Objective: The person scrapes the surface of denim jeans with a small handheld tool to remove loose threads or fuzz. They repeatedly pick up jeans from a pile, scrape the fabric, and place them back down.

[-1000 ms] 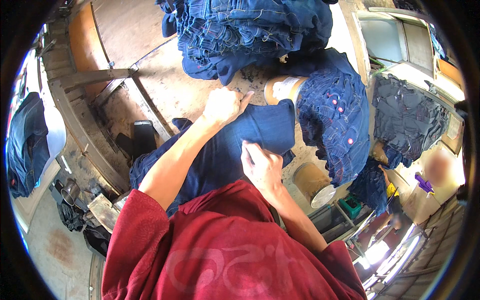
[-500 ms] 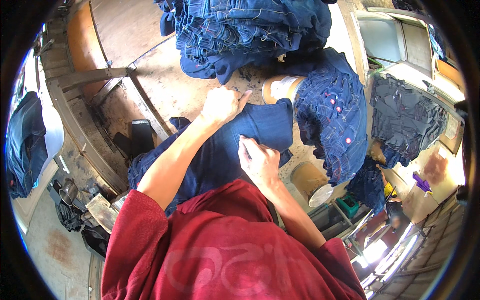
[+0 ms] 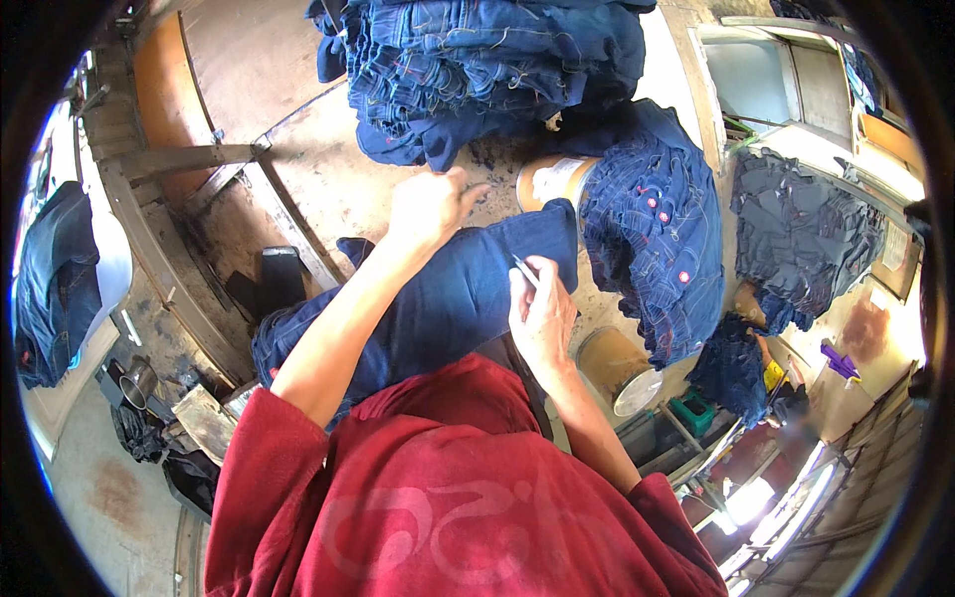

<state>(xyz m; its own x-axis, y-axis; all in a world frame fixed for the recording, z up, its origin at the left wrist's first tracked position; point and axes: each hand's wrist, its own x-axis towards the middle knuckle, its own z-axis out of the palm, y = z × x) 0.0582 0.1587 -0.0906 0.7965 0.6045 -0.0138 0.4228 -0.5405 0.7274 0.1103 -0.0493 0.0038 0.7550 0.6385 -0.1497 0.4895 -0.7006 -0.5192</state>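
The dark blue jeans [image 3: 438,298] lie under both hands, their length running from the left hand [image 3: 428,207] back toward the person's lower left. That hand closes on the far edge; the nearer right hand [image 3: 542,313] pinches what looks like a thin white marker [image 3: 525,271].

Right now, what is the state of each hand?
Left hand: closed, gripping the far edge of the jeans.
Right hand: closed on a thin white stick, resting on the jeans.
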